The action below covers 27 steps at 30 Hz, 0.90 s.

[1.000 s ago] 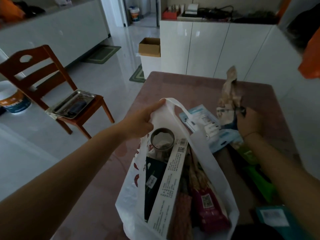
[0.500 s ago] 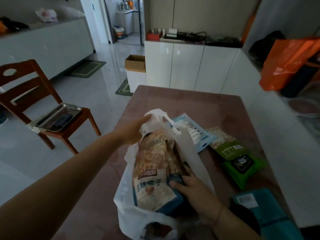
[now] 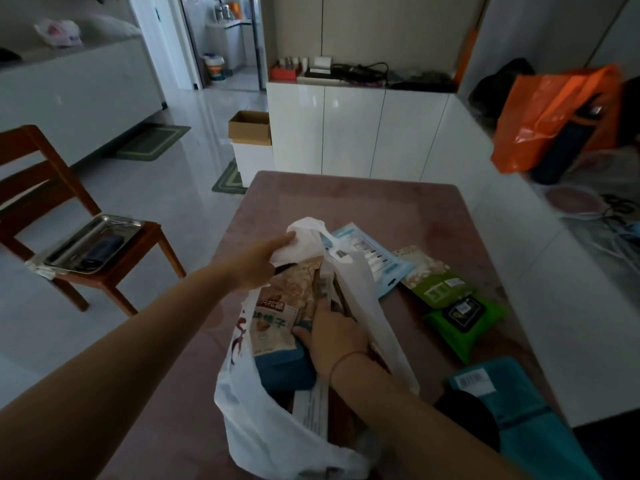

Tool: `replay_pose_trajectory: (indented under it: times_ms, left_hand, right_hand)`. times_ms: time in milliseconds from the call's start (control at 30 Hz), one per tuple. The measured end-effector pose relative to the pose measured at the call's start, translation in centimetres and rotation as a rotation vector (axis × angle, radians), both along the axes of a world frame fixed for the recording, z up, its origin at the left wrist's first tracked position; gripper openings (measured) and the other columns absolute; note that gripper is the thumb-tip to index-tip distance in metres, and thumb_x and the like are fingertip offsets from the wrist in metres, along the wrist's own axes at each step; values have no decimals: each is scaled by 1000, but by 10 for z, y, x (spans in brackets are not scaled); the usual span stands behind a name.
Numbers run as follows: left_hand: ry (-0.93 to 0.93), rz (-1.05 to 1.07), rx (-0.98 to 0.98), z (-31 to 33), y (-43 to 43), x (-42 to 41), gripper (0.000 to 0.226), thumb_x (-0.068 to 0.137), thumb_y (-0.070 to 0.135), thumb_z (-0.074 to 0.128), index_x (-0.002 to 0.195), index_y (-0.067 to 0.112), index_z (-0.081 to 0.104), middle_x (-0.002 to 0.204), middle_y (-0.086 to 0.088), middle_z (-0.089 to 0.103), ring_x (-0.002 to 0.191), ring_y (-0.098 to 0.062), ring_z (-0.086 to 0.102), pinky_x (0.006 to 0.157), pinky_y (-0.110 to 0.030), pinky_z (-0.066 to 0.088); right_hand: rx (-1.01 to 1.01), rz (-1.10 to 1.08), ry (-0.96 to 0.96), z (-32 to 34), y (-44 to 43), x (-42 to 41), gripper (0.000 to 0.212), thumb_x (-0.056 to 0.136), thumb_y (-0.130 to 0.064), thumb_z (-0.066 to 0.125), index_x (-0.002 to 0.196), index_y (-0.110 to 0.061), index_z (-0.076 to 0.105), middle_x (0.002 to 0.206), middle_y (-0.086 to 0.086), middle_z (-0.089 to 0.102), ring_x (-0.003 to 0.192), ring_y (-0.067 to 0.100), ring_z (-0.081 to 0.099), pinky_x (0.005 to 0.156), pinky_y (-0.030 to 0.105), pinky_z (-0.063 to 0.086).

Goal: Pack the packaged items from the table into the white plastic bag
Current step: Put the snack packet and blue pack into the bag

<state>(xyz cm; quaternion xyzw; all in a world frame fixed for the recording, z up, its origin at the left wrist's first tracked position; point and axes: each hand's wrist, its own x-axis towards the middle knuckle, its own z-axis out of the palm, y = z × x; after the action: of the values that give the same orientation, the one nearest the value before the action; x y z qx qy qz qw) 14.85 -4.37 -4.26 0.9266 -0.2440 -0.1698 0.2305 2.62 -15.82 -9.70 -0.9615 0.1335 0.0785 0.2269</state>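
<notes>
The tan-and-blue snack pouch in the white plastic bag shows large characters "辣榧子"; other labels are too blurred to read.

Dim room, glossy pale floor. White cabinets stand beyond the fingers; a wooden chair stands far left of them.

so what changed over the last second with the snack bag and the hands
The right hand carried the tan snack packet from above the table down into the white plastic bag and now presses on it there. The left hand kept holding the bag's handle open. The pale blue packet, two green packets and teal packet stayed on the table.
</notes>
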Motion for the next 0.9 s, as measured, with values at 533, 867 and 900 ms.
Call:
replay_pose_trajectory:
  times_ms: [533, 867, 900]
  left_hand:
    - [-162, -129, 149, -1, -27, -11, 65, 84, 3, 61, 141, 20, 36, 151, -10, 32, 137, -30, 32, 111, -46, 29]
    - [-155, -23, 69, -5, -15, -19, 68, 84, -10, 48, 145, 15, 30, 150, -11, 33, 135, -29, 35, 109, -39, 27]
    - [-142, -8, 52, -3, -11, -17, 70, 83, -10, 50, 145, 16, 30, 150, -11, 34, 133, -29, 37, 107, -38, 30]
  right_hand:
    - [-134, -145, 329, -87, -164, -162, 110, 67, -53, 74, 148, -39, 2, 158, 6, 2, 143, 35, 11, 111, 50, 30]
    - [254, -440, -614, 11, -145, -127, 70, 65, -24, 81, 123, -15, 43, 127, 14, 45, 114, 28, 49, 93, 36, 47]
    - [379, -373, -688, 24, -136, -116, 70, 65, -27, 80, 122, -16, 42, 127, 13, 46, 115, 26, 50, 94, 35, 48]
